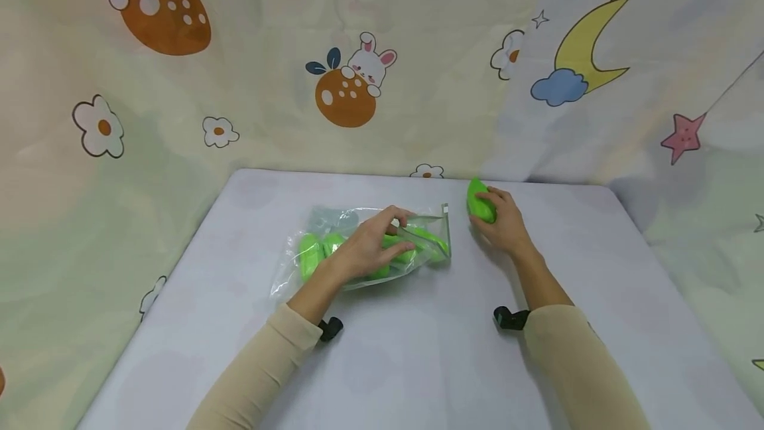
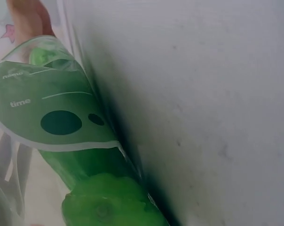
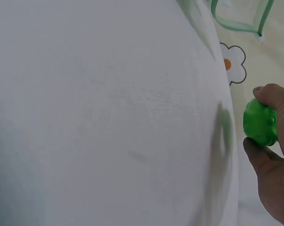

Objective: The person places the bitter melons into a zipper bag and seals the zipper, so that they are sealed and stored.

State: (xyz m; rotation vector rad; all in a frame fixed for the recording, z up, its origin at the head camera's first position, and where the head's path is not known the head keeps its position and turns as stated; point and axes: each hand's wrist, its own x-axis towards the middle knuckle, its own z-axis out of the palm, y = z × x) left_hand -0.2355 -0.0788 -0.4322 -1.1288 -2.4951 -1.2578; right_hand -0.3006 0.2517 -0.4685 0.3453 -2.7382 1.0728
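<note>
A clear zip bag [image 1: 426,223] lies on the white table with several bright green, long, lobed vegetable-like pieces [image 1: 310,256] inside. My left hand [image 1: 369,247] holds the bag near its mouth, thumb and forefinger apart at the edges of the opening. In the left wrist view, the bag's green label [image 2: 62,108] reads "name" and "time"; the left fingers are mostly outside that view. To the right of the bag, above the table's far part, my right hand [image 1: 501,221] grips another such green piece [image 1: 479,201]. The right wrist view shows its rounded, lobed end [image 3: 259,122] between thumb and fingers.
The white table [image 1: 406,363] reaches back to a wall cloth [image 1: 268,71] printed with rabbits, flowers, a moon and stars. Black camera mounts [image 1: 510,318] sit at both wrists, close to the tan sleeves [image 1: 581,363].
</note>
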